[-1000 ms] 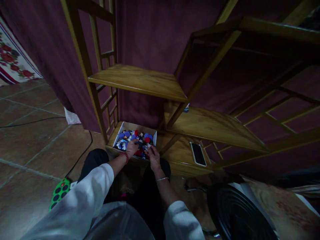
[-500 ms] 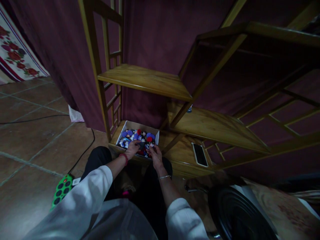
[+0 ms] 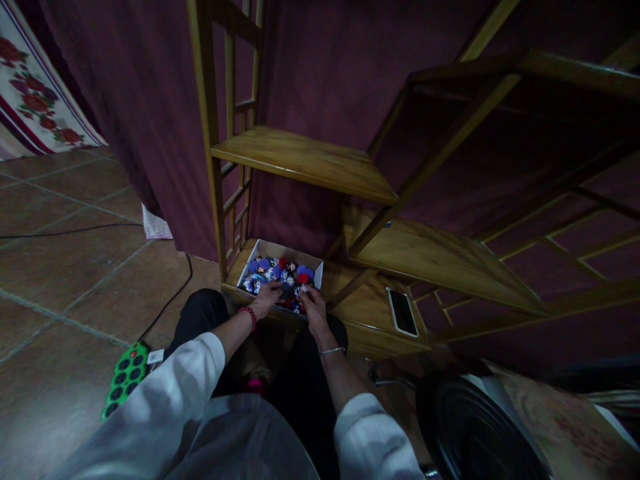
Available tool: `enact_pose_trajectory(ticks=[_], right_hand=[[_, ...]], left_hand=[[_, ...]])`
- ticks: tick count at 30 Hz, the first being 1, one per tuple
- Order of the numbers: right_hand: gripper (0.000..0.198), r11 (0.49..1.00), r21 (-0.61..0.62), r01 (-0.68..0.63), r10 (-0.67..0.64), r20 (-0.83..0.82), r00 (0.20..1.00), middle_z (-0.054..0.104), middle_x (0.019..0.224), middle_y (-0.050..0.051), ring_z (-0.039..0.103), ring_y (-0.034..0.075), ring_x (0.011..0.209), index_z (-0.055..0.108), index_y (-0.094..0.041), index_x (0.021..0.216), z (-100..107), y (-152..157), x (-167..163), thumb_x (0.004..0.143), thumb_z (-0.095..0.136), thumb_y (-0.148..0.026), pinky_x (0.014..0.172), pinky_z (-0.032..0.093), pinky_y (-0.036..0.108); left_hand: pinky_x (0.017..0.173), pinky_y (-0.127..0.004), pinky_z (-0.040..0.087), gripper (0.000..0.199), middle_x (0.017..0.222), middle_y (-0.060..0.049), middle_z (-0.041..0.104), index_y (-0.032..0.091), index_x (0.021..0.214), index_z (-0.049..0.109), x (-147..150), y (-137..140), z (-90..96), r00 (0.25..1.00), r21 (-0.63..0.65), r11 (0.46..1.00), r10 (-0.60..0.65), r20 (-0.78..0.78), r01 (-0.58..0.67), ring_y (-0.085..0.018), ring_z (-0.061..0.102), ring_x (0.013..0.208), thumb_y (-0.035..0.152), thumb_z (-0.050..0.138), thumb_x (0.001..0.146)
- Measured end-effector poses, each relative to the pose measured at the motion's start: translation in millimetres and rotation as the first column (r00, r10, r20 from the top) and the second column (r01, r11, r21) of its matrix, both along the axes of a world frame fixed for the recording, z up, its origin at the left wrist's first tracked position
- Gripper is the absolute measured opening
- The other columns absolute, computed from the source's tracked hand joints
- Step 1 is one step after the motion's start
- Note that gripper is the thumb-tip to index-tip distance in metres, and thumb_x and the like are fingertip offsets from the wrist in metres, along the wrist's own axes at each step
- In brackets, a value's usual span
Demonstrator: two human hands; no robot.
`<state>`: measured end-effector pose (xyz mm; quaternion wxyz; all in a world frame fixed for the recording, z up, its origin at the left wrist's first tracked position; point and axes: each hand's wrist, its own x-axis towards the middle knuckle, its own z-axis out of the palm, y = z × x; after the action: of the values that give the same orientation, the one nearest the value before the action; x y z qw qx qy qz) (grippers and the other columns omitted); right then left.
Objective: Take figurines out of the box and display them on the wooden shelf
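A white box (image 3: 249,263) full of small blue, red and white pieces stands on the lowest board of a wooden shelf (image 3: 360,308). Both my hands reach into its near side. My left hand (image 3: 267,297), with a red bead bracelet at the wrist, has its fingers down among the pieces. My right hand (image 3: 315,309), with a thin silver bracelet, rests beside it at the box's near right corner. A small dark piece (image 3: 287,293) sits between the two hands; I cannot tell which hand grips it.
A phone (image 3: 402,311) lies face up on the same board to the right. Wooden shelf boards (image 3: 305,162) overhang above. A green power strip (image 3: 121,377) and black cable (image 3: 170,300) lie on the tiled floor at left. A black round object (image 3: 475,433) sits at lower right.
The view has swung left, so the shelf and box sit further right in the frame. Both hands stay in the box and have shifted only slightly among the pieces.
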<state>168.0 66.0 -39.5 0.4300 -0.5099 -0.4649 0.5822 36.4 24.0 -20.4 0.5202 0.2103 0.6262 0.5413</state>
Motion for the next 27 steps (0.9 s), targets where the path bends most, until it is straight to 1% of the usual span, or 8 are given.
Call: enact_pose_trajectory(ticks=[4, 8, 11, 15, 18, 22, 27], right_hand=[[0.05, 1.0, 0.0, -0.01, 0.01, -0.01, 1.0, 0.065, 0.079, 0.001, 0.058, 0.013, 0.063, 0.062, -0.019, 0.098, -1, -1, -5, 0.054, 0.069, -0.042, 0.058, 0.045, 0.024], [0.047, 1.0, 0.019, 0.001, 0.0, -0.019, 1.0, 0.065, 0.079, 0.0, 0.057, 0.013, 0.063, 0.062, -0.02, 0.096, -2, -4, -12, 0.054, 0.069, -0.041, 0.059, 0.044, 0.025], [0.046, 0.999, 0.038, 0.016, -0.015, -0.029, 0.999, 0.065, 0.08, 0.001, 0.057, 0.014, 0.067, 0.062, -0.019, 0.094, -3, -5, -17, 0.054, 0.069, -0.04, 0.061, 0.044, 0.026], [0.045, 0.998, 0.062, 0.031, -0.029, -0.03, 0.999, 0.064, 0.083, 0.001, 0.057, 0.016, 0.074, 0.063, -0.019, 0.091, -3, -6, -20, 0.052, 0.07, -0.04, 0.064, 0.045, 0.027], [0.045, 0.997, 0.061, 0.038, -0.037, -0.014, 0.999, 0.064, 0.083, 0.001, 0.057, 0.016, 0.074, 0.063, -0.019, 0.091, -2, -6, -21, 0.052, 0.069, -0.041, 0.064, 0.044, 0.027], [0.045, 0.998, 0.061, 0.012, -0.011, -0.004, 1.0, 0.064, 0.085, 0.001, 0.057, 0.015, 0.073, 0.063, -0.02, 0.093, -2, -7, -21, 0.054, 0.068, -0.043, 0.063, 0.044, 0.026], [0.048, 0.998, 0.062, 0.013, -0.014, 0.007, 1.0, 0.064, 0.086, 0.003, 0.057, 0.015, 0.074, 0.062, -0.019, 0.094, -1, -7, -22, 0.053, 0.069, -0.043, 0.063, 0.044, 0.027]], left_hand=[[0.061, -0.024, 0.053, 0.015, 0.074, -0.004, 0.063, 0.011, 0.083, 0.059, 0, -3, 3.4, 0.997, 0.045, 0.999, 0.016, 0.074, -0.019, -0.01, 0.059, 0.061, 0.003, 0.053, 0.072], [0.067, -0.028, 0.053, 0.013, 0.067, -0.002, 0.062, 0.011, 0.078, 0.059, -1, -6, 6.2, 0.986, 0.058, 0.997, 0.035, 0.162, -0.045, -0.01, 0.059, 0.061, 0.002, 0.056, 0.07], [0.069, -0.031, 0.052, 0.015, 0.066, -0.002, 0.061, 0.011, 0.079, 0.057, -4, -8, 4.4, 0.973, 0.07, 0.994, 0.062, 0.224, -0.08, -0.011, 0.059, 0.059, 0.001, 0.058, 0.068], [0.071, -0.035, 0.051, 0.017, 0.067, -0.003, 0.062, 0.01, 0.082, 0.057, -9, -9, -0.5, 0.954, 0.097, 0.993, 0.034, 0.298, -0.066, -0.013, 0.06, 0.061, 0.004, 0.062, 0.067], [0.074, -0.035, 0.05, 0.018, 0.068, -0.004, 0.063, 0.01, 0.084, 0.057, -12, -10, -2.4, 0.937, 0.101, 0.994, 0.004, 0.35, -0.042, -0.013, 0.061, 0.064, 0.005, 0.063, 0.067], [0.075, -0.033, 0.05, 0.019, 0.064, -0.002, 0.061, 0.01, 0.085, 0.057, -15, -11, -2.8, 0.916, 0.106, 0.994, -0.008, 0.402, -0.038, -0.012, 0.06, 0.062, 0.003, 0.061, 0.068], [0.077, -0.034, 0.05, 0.019, 0.069, -0.003, 0.063, 0.011, 0.086, 0.058, -17, -13, -4.2, 0.891, 0.143, 0.989, -0.041, 0.452, -0.027, -0.012, 0.061, 0.067, 0.003, 0.06, 0.069]])
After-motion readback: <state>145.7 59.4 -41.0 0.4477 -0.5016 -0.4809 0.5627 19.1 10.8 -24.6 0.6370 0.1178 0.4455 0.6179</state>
